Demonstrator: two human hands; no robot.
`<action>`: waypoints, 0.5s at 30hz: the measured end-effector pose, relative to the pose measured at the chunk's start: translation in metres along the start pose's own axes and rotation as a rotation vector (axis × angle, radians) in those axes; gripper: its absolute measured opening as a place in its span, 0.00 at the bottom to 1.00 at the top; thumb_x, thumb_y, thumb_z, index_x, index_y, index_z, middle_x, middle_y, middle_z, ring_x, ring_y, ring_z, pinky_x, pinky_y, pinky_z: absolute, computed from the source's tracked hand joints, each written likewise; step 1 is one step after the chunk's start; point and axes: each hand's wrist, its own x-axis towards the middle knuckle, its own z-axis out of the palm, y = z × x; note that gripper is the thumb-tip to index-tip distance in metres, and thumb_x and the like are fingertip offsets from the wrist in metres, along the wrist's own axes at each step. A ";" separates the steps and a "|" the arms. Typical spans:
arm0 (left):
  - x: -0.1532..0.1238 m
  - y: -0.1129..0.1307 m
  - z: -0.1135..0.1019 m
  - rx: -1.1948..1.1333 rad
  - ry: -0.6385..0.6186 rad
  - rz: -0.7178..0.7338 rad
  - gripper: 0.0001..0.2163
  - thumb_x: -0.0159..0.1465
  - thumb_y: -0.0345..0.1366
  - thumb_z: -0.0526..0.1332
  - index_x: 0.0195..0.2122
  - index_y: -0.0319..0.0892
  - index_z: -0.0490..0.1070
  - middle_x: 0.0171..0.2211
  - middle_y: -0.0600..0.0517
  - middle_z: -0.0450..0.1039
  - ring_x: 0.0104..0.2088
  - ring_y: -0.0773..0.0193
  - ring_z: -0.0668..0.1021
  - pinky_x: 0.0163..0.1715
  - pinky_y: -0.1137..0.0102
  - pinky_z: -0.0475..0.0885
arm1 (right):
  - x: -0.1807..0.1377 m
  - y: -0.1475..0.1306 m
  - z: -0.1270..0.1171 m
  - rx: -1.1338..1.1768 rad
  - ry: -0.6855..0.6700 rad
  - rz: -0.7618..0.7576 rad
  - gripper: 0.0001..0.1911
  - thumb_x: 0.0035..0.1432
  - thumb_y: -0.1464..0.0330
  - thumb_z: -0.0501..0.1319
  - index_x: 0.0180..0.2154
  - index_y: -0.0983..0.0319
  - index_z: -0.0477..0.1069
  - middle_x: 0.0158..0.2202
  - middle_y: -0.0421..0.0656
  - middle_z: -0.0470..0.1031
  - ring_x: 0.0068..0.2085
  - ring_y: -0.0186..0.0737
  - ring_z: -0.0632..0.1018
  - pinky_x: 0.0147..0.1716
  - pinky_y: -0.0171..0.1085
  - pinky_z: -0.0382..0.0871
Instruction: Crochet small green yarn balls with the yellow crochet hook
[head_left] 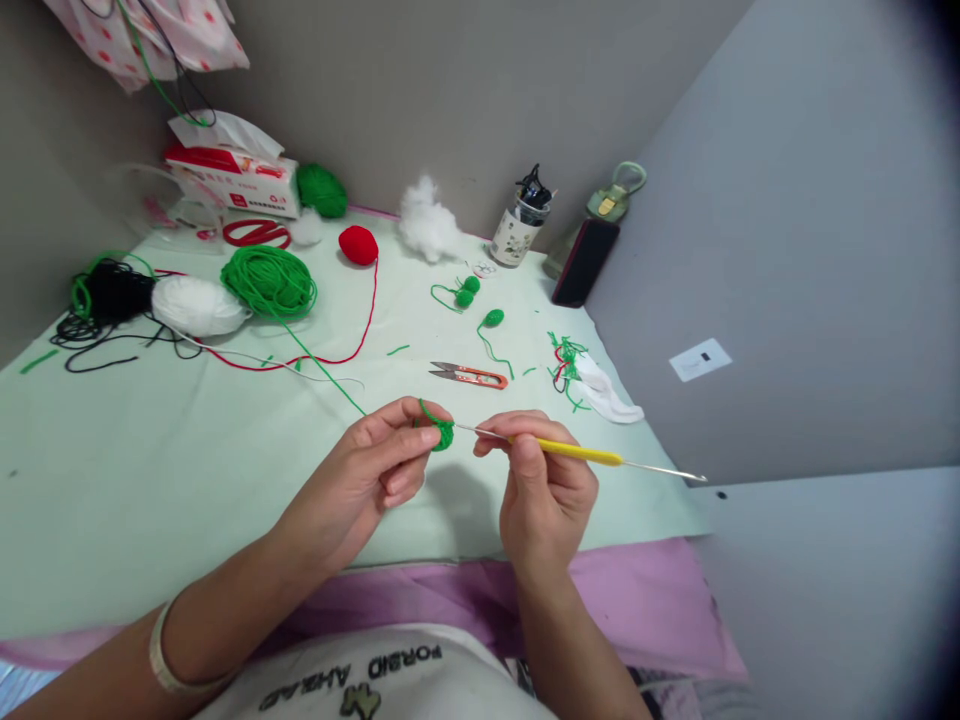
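My left hand (375,475) pinches a small green crochet piece (441,433) between thumb and fingers. A strand of green yarn runs from it up to the green yarn ball (268,281). My right hand (541,490) grips a yellow-handled crochet hook (577,452), whose metal tip touches the green piece. Both hands hover above the pale green table cover (150,470), near its front edge.
Orange thread snips (469,375) lie just beyond my hands. Farther back are small green crochet pieces (466,291), a red crochet ball (358,244), white yarn (196,305), black yarn (112,292), stuffing (429,225), a jar (520,232), a phone (585,262) and a tissue box (234,178). Grey walls close in the right side.
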 end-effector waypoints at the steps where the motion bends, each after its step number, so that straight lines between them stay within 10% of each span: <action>1: 0.000 0.000 0.000 0.000 0.002 -0.002 0.04 0.63 0.33 0.70 0.38 0.40 0.78 0.18 0.63 0.54 0.18 0.76 0.51 0.17 0.79 0.50 | 0.000 0.000 0.000 -0.002 -0.003 0.000 0.09 0.69 0.68 0.61 0.39 0.56 0.81 0.35 0.42 0.79 0.34 0.38 0.79 0.32 0.41 0.74; 15: 0.000 -0.001 0.000 0.008 -0.010 -0.007 0.04 0.63 0.33 0.69 0.38 0.41 0.78 0.17 0.63 0.54 0.18 0.76 0.51 0.17 0.79 0.51 | 0.000 0.001 -0.002 0.002 -0.021 -0.008 0.09 0.70 0.69 0.61 0.40 0.57 0.81 0.35 0.42 0.79 0.34 0.37 0.79 0.33 0.40 0.73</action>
